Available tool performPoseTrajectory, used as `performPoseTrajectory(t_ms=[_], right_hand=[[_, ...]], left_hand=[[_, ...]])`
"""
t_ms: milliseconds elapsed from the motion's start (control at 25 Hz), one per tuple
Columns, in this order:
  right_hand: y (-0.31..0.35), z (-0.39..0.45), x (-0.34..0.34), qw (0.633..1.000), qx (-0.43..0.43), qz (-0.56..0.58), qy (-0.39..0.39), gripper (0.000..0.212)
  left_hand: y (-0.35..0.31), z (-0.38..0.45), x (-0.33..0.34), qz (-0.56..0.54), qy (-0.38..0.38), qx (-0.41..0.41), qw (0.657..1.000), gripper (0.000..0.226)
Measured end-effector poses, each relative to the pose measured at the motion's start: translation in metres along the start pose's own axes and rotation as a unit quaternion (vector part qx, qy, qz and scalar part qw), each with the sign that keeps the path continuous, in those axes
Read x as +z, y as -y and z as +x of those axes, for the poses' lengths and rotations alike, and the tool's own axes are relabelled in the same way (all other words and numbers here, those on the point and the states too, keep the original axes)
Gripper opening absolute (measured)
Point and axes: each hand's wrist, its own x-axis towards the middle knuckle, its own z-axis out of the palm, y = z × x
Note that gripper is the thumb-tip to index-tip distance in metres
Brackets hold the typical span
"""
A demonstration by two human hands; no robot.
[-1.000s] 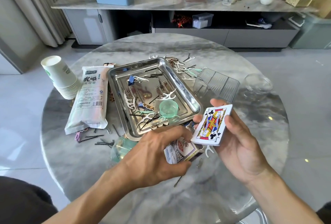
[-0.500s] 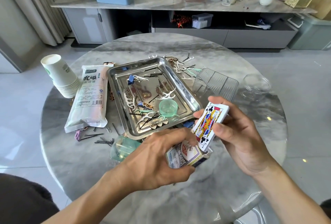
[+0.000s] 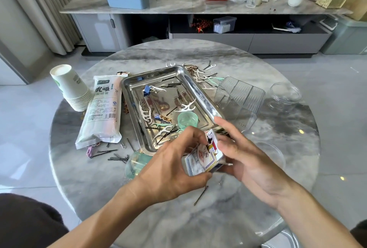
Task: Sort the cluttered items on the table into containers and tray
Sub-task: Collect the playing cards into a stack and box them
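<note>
Now left hand (image 3: 174, 168) grips patterned card box (image 3: 199, 159); right hand (image 3: 244, 158) pinches jack-faced deck (image 3: 213, 142).

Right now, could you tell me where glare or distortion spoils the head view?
Head view: bright reflections wash the metal tray rim; small light spots glint on the table at right; wide-angle lens bends the shelf and the table's edges; the clear jar is faint.

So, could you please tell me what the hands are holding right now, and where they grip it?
The left hand grips the card box by its sides; the right hand holds the deck of cards by its edges at the box's mouth.
</note>
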Motion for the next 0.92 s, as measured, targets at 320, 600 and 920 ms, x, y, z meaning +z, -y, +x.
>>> performPoseTrajectory(t_ms=[320, 600, 920], right_hand=[[-0.015, -0.001, 0.017, 0.977, 0.135, 0.16, -0.031, 0.072], [-0.01, 0.001, 0.014, 0.99, 0.071, 0.109, -0.048, 0.063], [-0.009, -0.002, 0.012, 0.995, 0.033, 0.089, 0.021, 0.056]], left_hand=[[-0.003, 0.001, 0.002, -0.026, -0.008, 0.035, 0.999, 0.056], [-0.005, 0.004, 0.001, 0.056, -0.012, 0.095, 0.994, 0.061], [0.0, 0.006, 0.001, 0.046, -0.055, 0.038, 0.997, 0.069]])
